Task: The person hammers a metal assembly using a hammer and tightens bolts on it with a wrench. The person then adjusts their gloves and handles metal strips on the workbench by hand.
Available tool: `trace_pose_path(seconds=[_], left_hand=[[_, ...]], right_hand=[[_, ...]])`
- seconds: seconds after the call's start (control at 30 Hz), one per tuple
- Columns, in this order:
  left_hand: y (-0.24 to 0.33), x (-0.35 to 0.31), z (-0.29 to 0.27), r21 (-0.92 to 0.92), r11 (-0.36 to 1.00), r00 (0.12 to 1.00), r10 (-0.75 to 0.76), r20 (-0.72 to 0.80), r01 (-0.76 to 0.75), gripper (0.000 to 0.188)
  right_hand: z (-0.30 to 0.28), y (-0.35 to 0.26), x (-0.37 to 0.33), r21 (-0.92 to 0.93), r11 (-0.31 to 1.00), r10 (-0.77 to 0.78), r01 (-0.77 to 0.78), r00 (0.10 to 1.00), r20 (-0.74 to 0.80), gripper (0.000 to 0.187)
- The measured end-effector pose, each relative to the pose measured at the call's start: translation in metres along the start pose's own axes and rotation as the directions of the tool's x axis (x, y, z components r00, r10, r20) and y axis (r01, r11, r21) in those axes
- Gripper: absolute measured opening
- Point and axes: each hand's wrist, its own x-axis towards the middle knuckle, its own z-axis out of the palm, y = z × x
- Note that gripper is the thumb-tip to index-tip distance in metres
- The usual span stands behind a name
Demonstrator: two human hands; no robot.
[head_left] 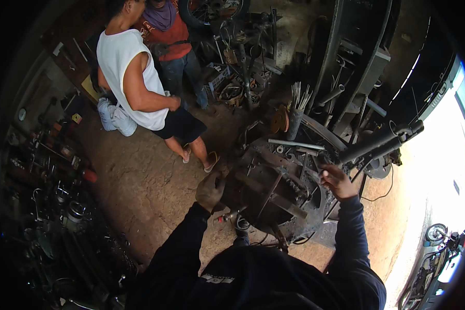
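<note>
My left hand [210,191], in a greyish-brown glove, is curled at the left edge of a dark round metal worktable [310,223]. Whatever it may hold is hidden. Over the table's right side is my bare right hand [338,182], its fingers bent together near the thumb; anything between them is too small to make out. Between the hands, a flat metal bar [281,199] lies among dark steel pieces, with a thin rod-like tool [270,194] across it. Beyond my right hand lies a light metal tube [296,144].
Thin rods stand in an upright pipe holder [295,124] at the table's back. Thick dark pipes [374,144] jut out at right. A person in a white sleeveless shirt [134,77] and another in red [173,41] stand ahead left. Metal parts [75,214] crowd the left; a motorcycle [434,268] stands lower right.
</note>
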Motion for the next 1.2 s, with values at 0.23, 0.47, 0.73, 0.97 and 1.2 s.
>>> trace_pose_path(seconds=[0.23, 0.47, 0.73, 0.97, 1.2], left_hand=[[-0.004, -0.019, -0.049, -0.080, 0.996, 0.996, -0.055, -0.068, 0.049, 0.024], [-0.022, -0.107, -0.082, -0.286, 0.689, 0.735, -0.671, 0.098, 0.667, 0.030], [-0.005, -0.180, -0.082, -0.065, 0.730, 0.710, -0.634, 0.308, 0.680, 0.033], [-0.008, -0.198, -0.072, 0.115, 0.727, 0.596, -0.633, 0.493, 0.677, 0.036], [-0.070, -0.233, -0.059, 0.120, 0.801, 0.526, -0.489, 0.697, 0.586, 0.040]], right_hand=[[-0.023, 0.047, -0.126, 0.265, 0.958, 0.008, 0.108, 0.916, -0.401, 0.036], [-0.017, 0.123, -0.201, 0.372, 0.928, 0.275, -0.029, 0.728, -0.628, 0.015], [0.021, 0.131, -0.206, 0.122, 0.989, 0.140, -0.084, 0.803, -0.579, 0.021], [0.049, 0.151, -0.231, -0.049, 0.985, 0.108, -0.168, 0.804, -0.585, 0.028], [0.097, 0.162, -0.231, -0.177, 0.939, 0.124, -0.294, 0.772, -0.624, 0.034]])
